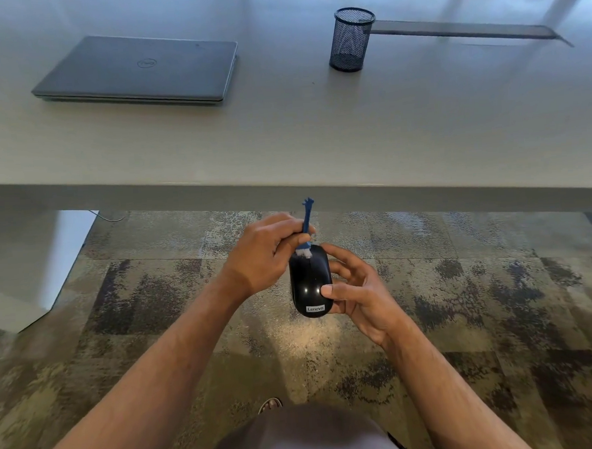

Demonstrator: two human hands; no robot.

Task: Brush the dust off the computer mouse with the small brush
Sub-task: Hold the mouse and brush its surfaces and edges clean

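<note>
**Brushing under way at the far end of the mouse**

The left hand (pixel 263 257) pinches the blue brush (pixel 307 229) partway down its handle, fingers curled round it, bristles pointing down. The pale bristle tuft touches the far end of the black mouse (pixel 310 281). The right hand (pixel 354 288) cradles the mouse from its right side, thumb pressed on the glossy top near the logo end, fingers wrapped beneath. Both are held in the air over the carpet (pixel 154 300), just near of the table (pixel 283 139) edge.

By my reading, the brushing step is in hand, at the far end only. The next move calls for short strokes drawn toward the near end, with the right thumb shifting off the spot it covers.

No dust can be made out on the shiny shell. The mouse's underside and right flank are hidden by the fingers. On the table, well apart, lie a closed laptop (pixel 139 69) at far left and a mesh cup (pixel 350 39) at far right.
</note>
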